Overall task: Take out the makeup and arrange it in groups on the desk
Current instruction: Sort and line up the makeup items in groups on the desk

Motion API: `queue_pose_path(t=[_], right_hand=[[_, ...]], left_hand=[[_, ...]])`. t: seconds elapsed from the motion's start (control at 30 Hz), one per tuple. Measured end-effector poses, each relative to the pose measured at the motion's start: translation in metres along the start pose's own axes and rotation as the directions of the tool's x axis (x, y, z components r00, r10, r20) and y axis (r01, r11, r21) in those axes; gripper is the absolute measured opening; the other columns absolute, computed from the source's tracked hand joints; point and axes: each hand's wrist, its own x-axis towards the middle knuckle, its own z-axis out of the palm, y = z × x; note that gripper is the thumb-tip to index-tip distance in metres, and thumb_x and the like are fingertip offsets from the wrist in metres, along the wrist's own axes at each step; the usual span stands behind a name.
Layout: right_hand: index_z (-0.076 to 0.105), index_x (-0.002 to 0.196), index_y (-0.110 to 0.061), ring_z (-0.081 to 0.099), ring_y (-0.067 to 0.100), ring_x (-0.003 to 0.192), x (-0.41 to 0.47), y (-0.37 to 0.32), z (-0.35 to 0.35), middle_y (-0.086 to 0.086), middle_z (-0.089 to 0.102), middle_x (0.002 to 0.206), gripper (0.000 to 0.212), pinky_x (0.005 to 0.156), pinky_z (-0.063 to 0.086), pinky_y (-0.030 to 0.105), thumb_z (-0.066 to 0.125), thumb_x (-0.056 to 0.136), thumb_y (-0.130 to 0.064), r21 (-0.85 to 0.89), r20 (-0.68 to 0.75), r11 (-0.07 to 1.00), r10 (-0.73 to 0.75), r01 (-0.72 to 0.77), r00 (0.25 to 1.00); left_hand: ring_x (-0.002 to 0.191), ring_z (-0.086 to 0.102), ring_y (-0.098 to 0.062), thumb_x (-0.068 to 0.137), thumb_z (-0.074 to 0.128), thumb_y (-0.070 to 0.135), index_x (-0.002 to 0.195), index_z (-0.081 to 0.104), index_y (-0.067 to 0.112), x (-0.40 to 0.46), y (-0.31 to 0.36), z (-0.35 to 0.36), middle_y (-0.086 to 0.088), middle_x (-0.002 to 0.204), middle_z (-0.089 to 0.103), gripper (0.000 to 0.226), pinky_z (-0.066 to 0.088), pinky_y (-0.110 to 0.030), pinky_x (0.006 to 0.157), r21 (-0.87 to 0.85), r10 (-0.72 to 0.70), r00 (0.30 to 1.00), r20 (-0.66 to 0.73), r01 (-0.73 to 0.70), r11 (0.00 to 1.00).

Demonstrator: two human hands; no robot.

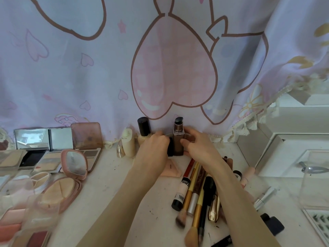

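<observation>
A tall, square-sided brown glass pump bottle (178, 139) with a black pump head stands upright at the back of the white, scuffed bench (110, 177), against the pastel curtain (89, 72) printed with pink hearts. Both hands close on it. The right hand (199, 145) has a curled grip, thumb on the bottle's front and fingers wrapped behind its right side. The left hand (154, 148) curls its grip round a small black object (170, 148) pressed against the bottle's left side; what that object is cannot be told.

Just left of the hands stand 2 more containers: a cream-filled bottle with a glossy black cap (143, 131) and a pale matte cream tube (128, 142), with a shiny gold cap (120, 150) beside it. A peach triangular sponge (170, 169) lies under the wrists.

Below the right forearm lies a bundle of brushes and pencils (195, 193), with gold, silver and black handles and soft bristles. On the left are open powder palettes (48, 157) with mirrors and a round pink compact (62, 189), open.
</observation>
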Motion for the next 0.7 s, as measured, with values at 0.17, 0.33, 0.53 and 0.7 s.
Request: queue_pose_path(t=[0.17, 0.33, 0.53, 0.7], right_hand=[[0.048, 0.129, -0.014, 0.053, 0.024, 0.115, -0.001, -0.002, 0.004, 0.008, 0.055, 0.125, 0.037, 0.099, 0.045, 0.043, 0.051, 0.093, -0.012, -0.027, -0.003, 0.998, 0.057, -0.057, 0.998], [0.045, 0.133, -0.012, 0.051, 0.022, 0.117, -0.005, -0.008, 0.006, 0.009, 0.053, 0.129, 0.04, 0.102, 0.043, 0.041, 0.05, 0.093, -0.012, -0.084, -0.006, 0.995, 0.054, -0.054, 0.999], [0.029, 0.144, -0.009, 0.045, 0.021, 0.126, -0.021, -0.014, 0.0, 0.009, 0.043, 0.142, 0.052, 0.103, 0.035, 0.031, 0.047, 0.096, -0.017, -0.159, -0.028, 0.986, 0.044, -0.048, 0.999], [0.04, 0.138, -0.016, 0.048, 0.01, 0.117, -0.052, -0.01, -0.001, 0.002, 0.051, 0.134, 0.04, 0.091, 0.032, 0.017, 0.043, 0.098, -0.017, -0.299, -0.063, 0.948, -0.133, 0.108, 0.989]], left_hand=[[0.101, 0.056, -0.02, 0.091, 0.045, 0.003, 0.108, 0.059, 0.011, -0.005, -0.005, 0.003, -0.005, 0.112, 0.058, 0.023, 0.043, -0.025, 0.078, 0.056, 0.043, 0.998, 0.043, -0.045, 0.997], [0.1, 0.055, -0.02, 0.092, 0.046, 0.005, 0.101, 0.058, 0.009, -0.009, -0.013, 0.005, -0.005, 0.112, 0.056, 0.016, 0.048, -0.031, 0.084, -0.008, 0.098, 0.988, 0.122, -0.098, 0.995], [0.125, 0.041, -0.016, 0.097, 0.042, 0.016, 0.138, 0.04, 0.015, -0.031, -0.012, -0.008, -0.001, 0.14, 0.04, 0.041, 0.033, -0.024, 0.099, -0.148, 0.155, 0.987, 0.044, -0.147, 0.978], [0.124, 0.034, -0.017, 0.096, 0.045, 0.026, 0.139, 0.038, 0.022, -0.067, -0.033, 0.002, 0.003, 0.135, 0.041, 0.044, 0.026, -0.024, 0.095, -0.107, 0.123, 0.992, -0.035, -0.126, 0.986]])
